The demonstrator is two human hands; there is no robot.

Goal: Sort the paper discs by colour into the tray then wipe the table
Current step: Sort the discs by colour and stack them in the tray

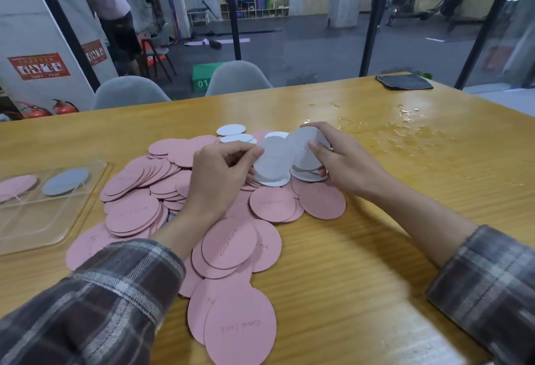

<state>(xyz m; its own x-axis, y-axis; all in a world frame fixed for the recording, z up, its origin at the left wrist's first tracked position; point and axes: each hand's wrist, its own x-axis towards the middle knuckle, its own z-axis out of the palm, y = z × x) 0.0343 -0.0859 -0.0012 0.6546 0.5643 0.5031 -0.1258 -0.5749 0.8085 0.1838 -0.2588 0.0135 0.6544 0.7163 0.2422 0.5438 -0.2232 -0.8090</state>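
A heap of pink paper discs (162, 191) covers the middle of the wooden table (362, 249). A few white discs (230, 130) lie at its far edge. My left hand (220, 179) pinches the edge of a white disc (273, 159) held above the heap. My right hand (341, 159) grips a small stack of white discs (304, 147) beside it. At the left, the clear plastic tray (43, 220) holds pink discs (17, 186) in one compartment and a grey-white disc (66, 181) in the neighbouring one.
Water droplets (405, 130) are spread over the table's far right. A dark folded cloth (404, 81) lies at the far right corner. Two grey chairs (237, 78) stand behind the table's far edge, before a glass wall.
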